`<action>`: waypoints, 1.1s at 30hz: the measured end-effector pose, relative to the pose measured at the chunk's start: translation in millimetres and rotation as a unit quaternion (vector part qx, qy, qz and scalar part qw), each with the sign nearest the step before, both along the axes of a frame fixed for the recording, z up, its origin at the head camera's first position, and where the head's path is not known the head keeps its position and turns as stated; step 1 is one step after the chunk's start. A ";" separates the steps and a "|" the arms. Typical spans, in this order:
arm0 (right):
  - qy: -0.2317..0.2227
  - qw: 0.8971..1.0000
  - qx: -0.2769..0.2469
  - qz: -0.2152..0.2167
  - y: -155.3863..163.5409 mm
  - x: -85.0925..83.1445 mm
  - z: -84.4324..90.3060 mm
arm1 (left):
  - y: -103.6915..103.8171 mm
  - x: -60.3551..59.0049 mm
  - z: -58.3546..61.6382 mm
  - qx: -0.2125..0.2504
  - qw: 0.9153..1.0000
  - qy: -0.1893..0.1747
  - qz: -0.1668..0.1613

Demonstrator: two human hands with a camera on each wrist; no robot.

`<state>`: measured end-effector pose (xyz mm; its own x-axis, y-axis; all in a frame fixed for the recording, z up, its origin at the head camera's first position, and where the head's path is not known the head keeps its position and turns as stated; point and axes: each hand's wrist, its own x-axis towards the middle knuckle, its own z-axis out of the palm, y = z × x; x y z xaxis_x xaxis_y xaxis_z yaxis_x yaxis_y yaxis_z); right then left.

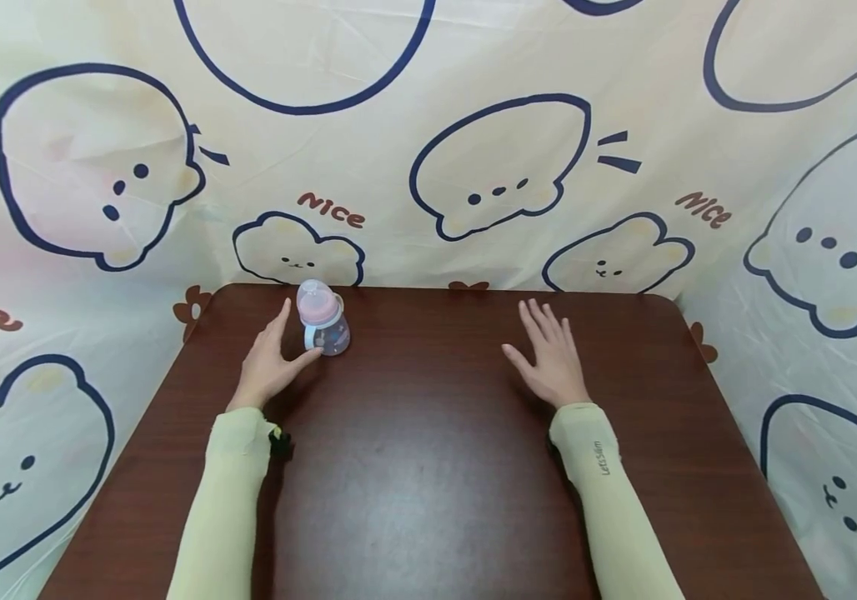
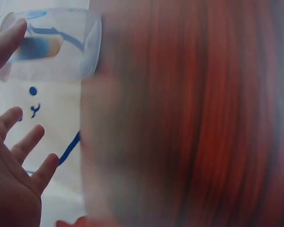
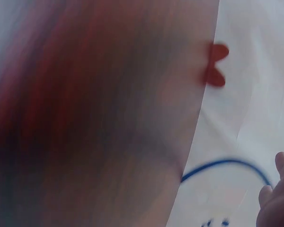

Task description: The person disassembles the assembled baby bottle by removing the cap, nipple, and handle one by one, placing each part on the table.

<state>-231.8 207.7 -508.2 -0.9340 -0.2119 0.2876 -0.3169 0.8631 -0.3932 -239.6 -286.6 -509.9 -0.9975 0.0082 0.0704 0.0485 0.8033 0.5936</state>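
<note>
A small baby bottle [image 1: 322, 319] with a pink collar, clear teat cap and pale blue handles stands upright near the far left of the brown table [image 1: 428, 483]. My left hand [image 1: 273, 358] lies beside it with straight fingers, the thumb tip touching the bottle's base. In the left wrist view the bottle [image 2: 49, 45] shows blurred at the top left, above my spread fingers [image 2: 19, 146]. My right hand [image 1: 548, 354] rests flat on the table at the right, fingers spread, holding nothing; only its fingertips [image 3: 277, 198] show in the right wrist view.
A cream cloth printed with blue-outlined cartoon animals [image 1: 496, 167] hangs behind the table and drapes down both sides. The table's far edge runs just behind the bottle. Both arms wear pale yellow sleeves [image 1: 601, 492].
</note>
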 end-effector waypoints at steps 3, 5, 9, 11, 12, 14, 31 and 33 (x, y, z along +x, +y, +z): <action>-0.001 1.000 0.001 0.020 -23.5 -6.0 3.2 | 10.7 -7.6 -6.4 0.072 0.997 -0.002 0.010; 0.000 0.999 0.001 0.035 -40.1 -9.0 4.2 | 17.3 -10.3 -9.0 0.123 0.992 0.001 0.021; 0.002 0.998 0.005 0.060 -67.9 -13.6 2.7 | 34.3 -15.7 -12.3 0.202 0.978 0.009 0.049; 0.001 0.997 0.011 0.070 -79.7 -16.1 1.1 | 42.6 -17.7 -13.9 0.219 0.974 0.017 0.062; 0.001 0.997 0.011 0.076 -85.3 -17.1 0.6 | 46.3 -18.7 -14.4 0.223 0.972 0.022 0.067; -0.001 0.996 0.010 0.086 -95.8 -18.7 0.9 | 52.5 -20.1 -15.0 0.230 0.970 0.032 0.075; 0.016 0.993 0.021 0.113 -133.5 -30.6 20.8 | 81.9 -14.2 -5.9 0.183 0.982 0.055 0.013; 0.015 0.993 0.022 0.115 -134.0 -31.9 23.8 | 84.5 -13.5 -5.6 0.165 0.985 0.059 0.004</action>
<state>-263.7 73.7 -484.4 -0.8510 -0.4308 0.3003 -0.5180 0.7829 -0.3446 -253.1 -202.1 -515.5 -0.9823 -0.0431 0.1823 0.1260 0.5681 0.8132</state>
